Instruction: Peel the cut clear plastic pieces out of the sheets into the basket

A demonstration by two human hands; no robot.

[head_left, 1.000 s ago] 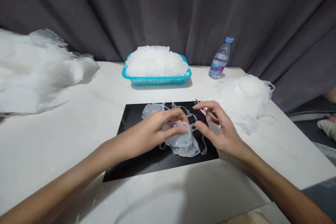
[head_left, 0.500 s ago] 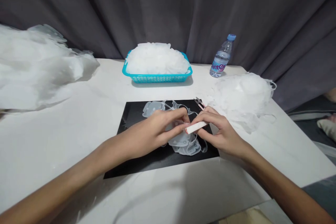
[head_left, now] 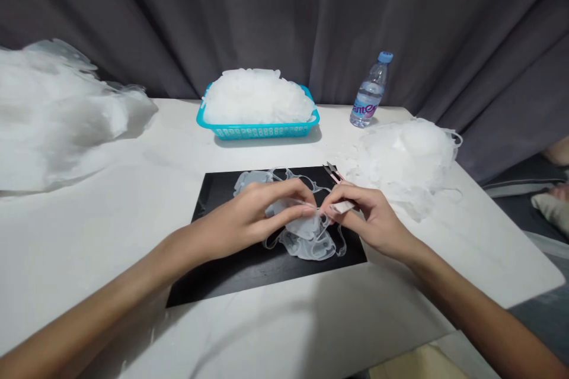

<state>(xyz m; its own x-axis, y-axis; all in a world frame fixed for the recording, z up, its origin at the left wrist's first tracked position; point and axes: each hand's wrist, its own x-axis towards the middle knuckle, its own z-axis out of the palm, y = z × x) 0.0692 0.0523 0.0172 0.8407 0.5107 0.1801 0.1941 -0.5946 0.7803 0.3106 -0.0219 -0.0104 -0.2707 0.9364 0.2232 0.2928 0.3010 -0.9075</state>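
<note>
My left hand (head_left: 287, 201) pinches a translucent, thin moulded plastic piece (head_left: 302, 225) between thumb and fingers, above a black mat (head_left: 217, 272). Close beside it, my right hand (head_left: 344, 207) is closed with a short white stick (head_left: 343, 207) tucked in its fingers. Its thumb and index fingertips meet at the piece's right edge; whether they grip that edge is hard to see. More clear pieces with thin looping rims (head_left: 309, 247) lie on the mat under my hands. Small snips with dark blades (head_left: 331, 172) rest at the mat's upper right corner, partly behind my right hand.
At the back stands a turquoise basket (head_left: 262, 131) heaped with translucent pieces. A water bottle (head_left: 368, 95) is to its right. One pile of clear scraps (head_left: 404, 160) lies at right, and a larger white heap (head_left: 57, 118) at left. A grey curtain (head_left: 267, 12) hangs behind the table.
The white stick has swung away from my left fingertips and sits further back in my right hand. My right fingertips have closed in on the piece's edge. The view has shifted slightly.
</note>
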